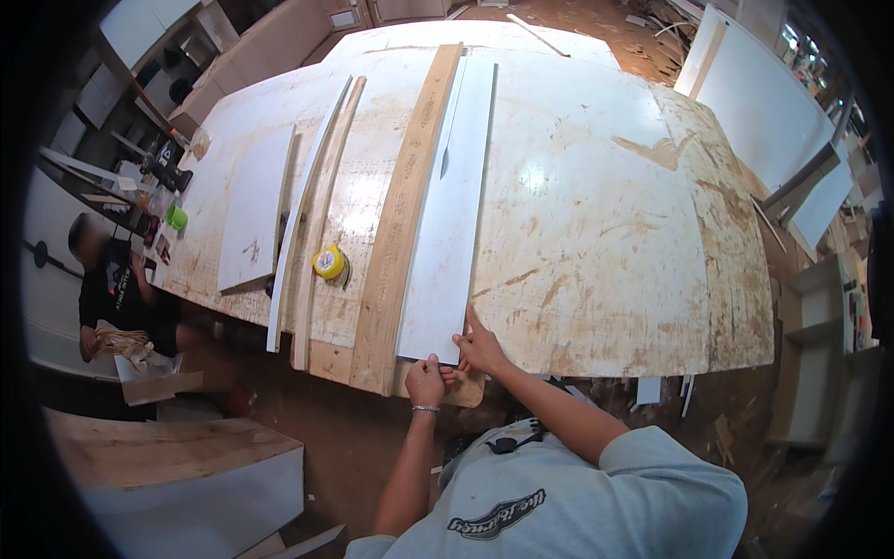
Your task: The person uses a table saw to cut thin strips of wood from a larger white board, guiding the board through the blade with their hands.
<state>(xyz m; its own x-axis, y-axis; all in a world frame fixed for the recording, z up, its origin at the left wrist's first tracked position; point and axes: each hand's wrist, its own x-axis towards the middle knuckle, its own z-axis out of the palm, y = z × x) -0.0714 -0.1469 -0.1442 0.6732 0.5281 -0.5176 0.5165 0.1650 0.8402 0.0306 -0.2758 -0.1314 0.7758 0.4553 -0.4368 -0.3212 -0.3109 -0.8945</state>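
Observation:
A long white panel point(447, 252) lies lengthwise on the large worktable point(577, 252), its near end at the front edge. At that end, my left hand point(427, 381) has its fingers curled and pinched against the panel's short edge. My right hand point(479, 346) grips the near right corner, with the thumb on the panel and the index finger stretched along its long side. The hands almost meet at the corner. Against the panel's left side lies a long brown wooden board point(407, 205). A yellow tape measure point(329, 263) rests left of the board.
Thin strips point(317, 205) and a shorter white panel point(258, 219) lie on the table's left. A drill point(168, 166) and a green cup point(176, 217) stand by the left edge. A person point(121, 289) sits at the left. A large white board point(759, 102) leans at the far right.

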